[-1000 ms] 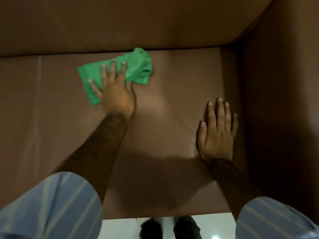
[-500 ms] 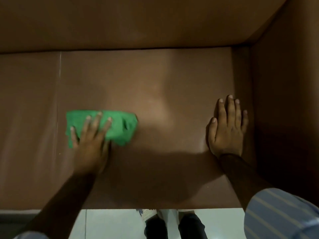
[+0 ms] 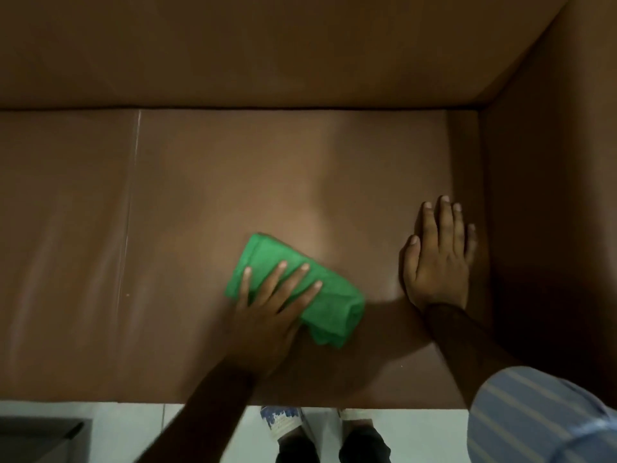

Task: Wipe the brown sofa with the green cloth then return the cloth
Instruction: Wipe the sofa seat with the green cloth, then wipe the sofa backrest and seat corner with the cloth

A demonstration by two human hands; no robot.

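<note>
The brown sofa (image 3: 207, 182) fills the view, its seat cushion below me and the backrest above. A folded green cloth (image 3: 320, 305) lies on the seat near the front middle. My left hand (image 3: 267, 315) presses flat on the cloth with fingers spread over it, covering its lower left part. My right hand (image 3: 437, 259) rests palm down on the seat, fingers apart, close to the right armrest and a short way right of the cloth.
The sofa's right armrest (image 3: 551, 195) rises as a wall at the right. A seam (image 3: 130, 202) splits the seat cushions on the left. Below the front edge is white floor (image 3: 127, 429), my feet (image 3: 320, 432), and a dark object (image 3: 40, 439) at bottom left.
My left hand has slid the cloth from the back of the seat forward and left, then right toward the middle front. My right hand has stayed planted on the seat.
</note>
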